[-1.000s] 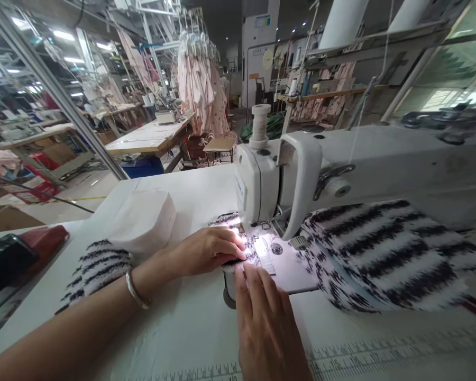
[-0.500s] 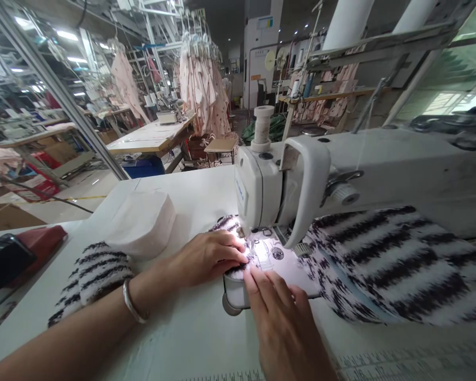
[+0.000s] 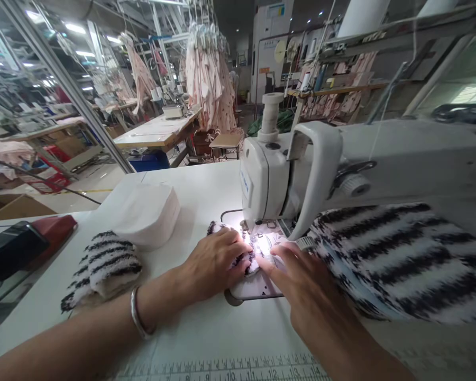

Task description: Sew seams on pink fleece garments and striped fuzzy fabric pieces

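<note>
A small piece of black-and-white striped fluffy fabric (image 3: 255, 263) lies under the needle area of a white sewing machine (image 3: 257, 182), lit by its lamp. My left hand (image 3: 216, 259), with a silver bangle on its wrist, presses on this piece from the left, fingers curled over it. My right hand (image 3: 307, 278) rests on the metal plate to the right, thumb and index finger apart, the thumb tip at the fabric's right edge. Whether it grips any fabric there is not visible. The presser foot is largely hidden in glare.
A larger striped fluffy piece (image 3: 400, 259) lies under the machine arm at right. At left are a white padded block (image 3: 146, 214), another striped piece (image 3: 103, 264) and a black device (image 3: 16, 246). A ruler strip (image 3: 230, 368) runs along the front edge. Pink garments (image 3: 208, 79) hang behind.
My right hand has shifted right and forward, its fingers now spread over the plate. The fabric piece and my left hand have turned slightly at the needle. The view has shifted a little.
</note>
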`<state>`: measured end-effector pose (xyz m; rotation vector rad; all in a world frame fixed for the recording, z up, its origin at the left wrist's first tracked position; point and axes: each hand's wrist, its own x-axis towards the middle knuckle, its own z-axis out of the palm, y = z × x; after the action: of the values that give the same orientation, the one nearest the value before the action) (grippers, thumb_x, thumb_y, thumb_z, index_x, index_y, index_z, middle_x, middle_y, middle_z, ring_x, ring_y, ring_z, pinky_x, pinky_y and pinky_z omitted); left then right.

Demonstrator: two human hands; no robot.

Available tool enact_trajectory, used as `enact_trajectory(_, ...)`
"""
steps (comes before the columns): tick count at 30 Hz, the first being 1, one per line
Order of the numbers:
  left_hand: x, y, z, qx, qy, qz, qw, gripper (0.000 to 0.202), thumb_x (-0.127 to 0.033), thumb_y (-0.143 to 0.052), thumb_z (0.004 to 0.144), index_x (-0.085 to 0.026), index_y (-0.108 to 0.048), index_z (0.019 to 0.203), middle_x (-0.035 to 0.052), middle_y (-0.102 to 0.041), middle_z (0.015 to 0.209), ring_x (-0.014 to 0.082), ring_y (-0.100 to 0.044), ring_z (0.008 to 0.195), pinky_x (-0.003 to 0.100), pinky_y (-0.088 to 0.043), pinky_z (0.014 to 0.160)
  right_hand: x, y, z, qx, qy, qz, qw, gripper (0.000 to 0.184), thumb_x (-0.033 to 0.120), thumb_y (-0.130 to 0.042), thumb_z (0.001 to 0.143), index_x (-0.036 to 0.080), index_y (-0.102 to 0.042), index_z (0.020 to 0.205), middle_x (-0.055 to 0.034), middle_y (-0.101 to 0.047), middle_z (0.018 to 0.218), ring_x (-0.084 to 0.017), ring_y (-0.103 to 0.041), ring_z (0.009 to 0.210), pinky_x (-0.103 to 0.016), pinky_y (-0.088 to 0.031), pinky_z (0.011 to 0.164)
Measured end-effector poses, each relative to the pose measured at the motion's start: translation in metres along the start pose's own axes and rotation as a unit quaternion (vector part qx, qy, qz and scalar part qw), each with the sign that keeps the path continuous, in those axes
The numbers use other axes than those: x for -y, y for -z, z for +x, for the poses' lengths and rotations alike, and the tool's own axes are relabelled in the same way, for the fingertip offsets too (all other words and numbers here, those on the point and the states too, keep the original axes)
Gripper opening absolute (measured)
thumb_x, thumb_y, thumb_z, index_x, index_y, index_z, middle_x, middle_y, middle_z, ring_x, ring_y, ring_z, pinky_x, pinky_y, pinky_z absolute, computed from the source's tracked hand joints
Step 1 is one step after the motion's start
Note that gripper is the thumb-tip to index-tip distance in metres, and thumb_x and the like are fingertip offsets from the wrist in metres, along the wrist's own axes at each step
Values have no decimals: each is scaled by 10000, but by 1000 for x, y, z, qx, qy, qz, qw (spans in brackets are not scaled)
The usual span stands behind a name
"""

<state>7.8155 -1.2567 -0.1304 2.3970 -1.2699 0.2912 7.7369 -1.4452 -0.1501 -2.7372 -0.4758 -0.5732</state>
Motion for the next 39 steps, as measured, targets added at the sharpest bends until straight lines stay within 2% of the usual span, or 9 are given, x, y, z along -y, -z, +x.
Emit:
enact_trajectory(5,2,12,2,57,-21,-8,998,166,-213,-474,910,-141,-625,907,69,-607,872,173,-553,823,308,-485,727,35,-15,-13,-93,-23,-46,994,560,-57,-203,808,101,-576,1195,-91,-581,1201,-248,-451,1161,-426,-377,894)
enact_trajectory(10,7,23,5,95,-71,-46,992,221,-137,-414,920,-142,-628,972,89,-615,982,176,-558,917,311,-476,812,56,-21,-18,-74,-27,-127,989,515,-17,-281,808,78,-555,1233,-101,-614,1152,-241,-492,1108,-393,-373,861)
enact_trajectory(15,14,26,4,119,-91,-72,986,248,-122,-416,913,-165,-603,1070,90,-613,1049,167,-564,967,311,-468,865,48,-17,-17,-63,-18,-125,990,459,15,-327,815,86,-579,1191,-92,-633,1135,-235,-501,1096,-396,-363,852)
enact_trajectory(20,7,19,1,99,-50,-39,993,209,-130,-441,886,-179,-602,1010,77,-605,1001,175,-560,926,328,-484,832,26,-15,-16,-77,4,-49,996,457,4,-320,816,130,-581,1169,-37,-630,1169,-233,-472,1146,-415,-329,909)
enact_trajectory(25,-5,10,0,66,-5,2,998,119,-158,-506,845,-171,-575,942,67,-589,964,189,-536,887,342,-503,773,4,-6,-6,-44,40,22,998,462,2,-286,834,174,-578,1148,-21,-612,1166,-213,-463,1122,-392,-354,913)
enact_trajectory(27,-8,7,1,47,-2,15,999,101,-158,-516,827,-155,-568,914,79,-580,951,198,-525,872,352,-504,748,4,-3,-3,-28,19,38,999,496,-24,-248,820,182,-588,1115,-32,-599,1158,-214,-456,1116,-392,-371,904)
enact_trajectory(31,-10,6,3,27,-10,15,999,113,-152,-518,813,-140,-578,908,97,-575,937,205,-524,872,363,-503,755,21,-4,-5,-26,-22,41,999,545,-49,-248,799,170,-549,1196,-79,-560,1135,-224,-470,1073,-398,-421,852)
enact_trajectory(35,-1,17,0,74,-19,-19,997,160,-184,-493,875,-148,-575,1008,87,-604,936,191,-555,895,343,-499,787,33,-10,-10,-41,-55,-2,998,580,-75,-291,771,187,-553,1218,-88,-553,1050,-233,-490,1012,-406,-431,816)
enact_trajectory(39,10,27,-6,103,-64,-90,988,173,-139,-434,911,-165,-578,1003,88,-610,1050,158,-563,966,295,-482,845,24,-7,-9,-30,-42,-11,999,639,-104,-285,723,201,-577,1203,-85,-548,987,-241,-489,992,-409,-440,791)
